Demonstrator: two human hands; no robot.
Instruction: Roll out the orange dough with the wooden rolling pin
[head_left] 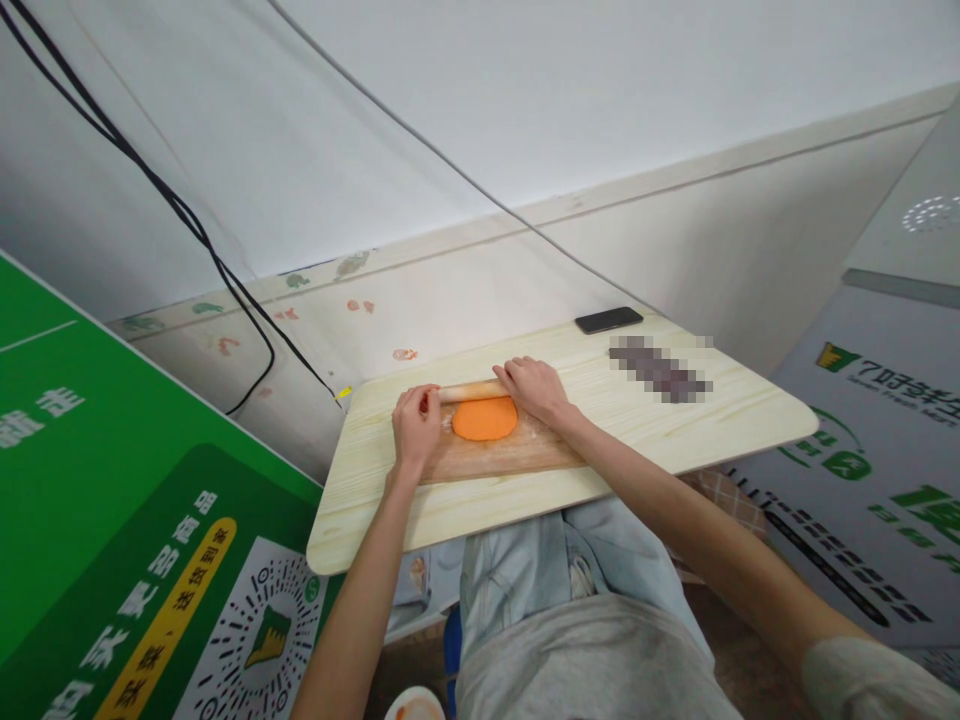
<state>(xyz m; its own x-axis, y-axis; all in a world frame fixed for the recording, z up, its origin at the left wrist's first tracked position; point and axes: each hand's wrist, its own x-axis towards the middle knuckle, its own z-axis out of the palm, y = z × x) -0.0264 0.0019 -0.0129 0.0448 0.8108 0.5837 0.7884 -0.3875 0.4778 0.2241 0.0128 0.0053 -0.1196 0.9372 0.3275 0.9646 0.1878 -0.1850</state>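
A wooden rolling pin (472,392) lies crosswise at the far edge of a flat, round piece of orange dough (485,420). My left hand (417,425) is closed around the pin's left end. At the other end, my right hand (534,388) grips the pin with its fingers curled over it. Under the dough is a wooden board (495,460) with whitish, flour-like smears on its surface. Parts of the board and the pin's ends are hidden by my hands.
The board rests on a pale wooden table (360,510). A black phone (609,320) lies near the wall, with a pixelated dark item to its right. Green panels (150,500) stand at left, a white printed panel (862,450) at right. Cables (180,205) hang along the wall.
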